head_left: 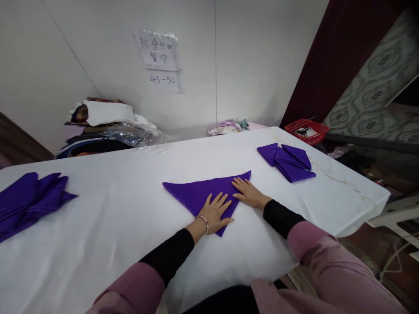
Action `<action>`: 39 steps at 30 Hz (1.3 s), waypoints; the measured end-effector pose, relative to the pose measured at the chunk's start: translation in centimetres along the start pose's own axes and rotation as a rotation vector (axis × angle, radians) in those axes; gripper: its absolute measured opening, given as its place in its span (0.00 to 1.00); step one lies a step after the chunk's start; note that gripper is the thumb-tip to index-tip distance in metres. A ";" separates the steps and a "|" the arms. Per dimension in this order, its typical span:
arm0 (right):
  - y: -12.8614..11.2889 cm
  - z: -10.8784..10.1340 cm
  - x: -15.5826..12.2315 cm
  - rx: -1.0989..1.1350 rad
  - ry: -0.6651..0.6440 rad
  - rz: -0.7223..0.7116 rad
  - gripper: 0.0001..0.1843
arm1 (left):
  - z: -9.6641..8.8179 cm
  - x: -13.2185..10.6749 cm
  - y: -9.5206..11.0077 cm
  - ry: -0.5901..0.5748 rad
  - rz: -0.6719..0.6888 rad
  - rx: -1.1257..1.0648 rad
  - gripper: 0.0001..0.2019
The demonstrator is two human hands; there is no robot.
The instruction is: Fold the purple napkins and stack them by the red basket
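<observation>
A purple cloth napkin [196, 189], folded into a triangle, lies on the white tablecloth [124, 209] with its long edge away from me and one point toward me. My left hand [214, 213], with a bracelet at the wrist, rests flat on the napkin's middle with its fingers spread. Near the right corner, my right hand [248, 192] lies open, its fingertips on the cloth. Neither hand grips anything. Another folded purple napkin [290, 162] sits to the right. At the left edge lie more folded purple napkins [29, 203], partly out of view.
Behind the table at left is a pile of folded cloth [108, 115] with clear plastic on it. Pale crumpled fabric [225, 127] lies at the back edge. A red basket [306, 131] stands past the far right corner. A paper sign [160, 56] hangs on the wall.
</observation>
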State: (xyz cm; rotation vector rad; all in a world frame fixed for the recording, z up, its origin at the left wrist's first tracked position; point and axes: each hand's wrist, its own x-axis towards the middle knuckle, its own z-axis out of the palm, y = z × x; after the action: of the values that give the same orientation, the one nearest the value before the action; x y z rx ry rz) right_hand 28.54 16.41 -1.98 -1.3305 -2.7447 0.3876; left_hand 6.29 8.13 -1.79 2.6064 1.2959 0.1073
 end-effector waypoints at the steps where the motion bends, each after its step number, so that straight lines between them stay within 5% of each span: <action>1: 0.7 -0.1 0.1 -0.009 0.002 0.027 0.39 | -0.1 0.0 0.0 -0.005 -0.003 0.002 0.35; 9: 5.1 -0.7 1.6 -0.064 0.028 0.206 0.38 | -0.5 0.0 0.2 -0.034 -0.012 0.016 0.34; 17: 6.3 -1.3 2.7 -0.055 0.031 0.290 0.37 | -0.1 0.0 0.0 -0.021 -0.009 0.020 0.34; 21: 4.5 -2.2 2.4 -0.017 0.065 0.295 0.36 | -0.1 0.0 0.1 -0.010 -0.006 0.019 0.34; 27: -2.9 -0.8 1.3 -0.080 0.100 -0.078 0.36 | 0.0 0.1 0.2 0.013 0.006 0.000 0.34; 29: -4.2 0.1 1.2 -0.049 0.076 -0.094 0.36 | 0.2 0.1 0.2 0.017 0.013 -0.002 0.34; 34: -3.5 1.7 1.7 -0.081 0.065 0.082 0.34 | 0.3 0.1 0.4 0.015 0.004 -0.017 0.35; 39: -2.8 2.5 1.8 -0.152 0.107 0.049 0.33 | -0.1 0.0 0.2 0.009 -0.023 -0.117 0.35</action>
State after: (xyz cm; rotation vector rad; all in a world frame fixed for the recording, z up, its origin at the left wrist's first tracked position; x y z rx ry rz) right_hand 24.88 15.69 -3.78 -1.4091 -2.7038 0.1082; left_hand 6.41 7.99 -1.66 2.4952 1.2820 0.1852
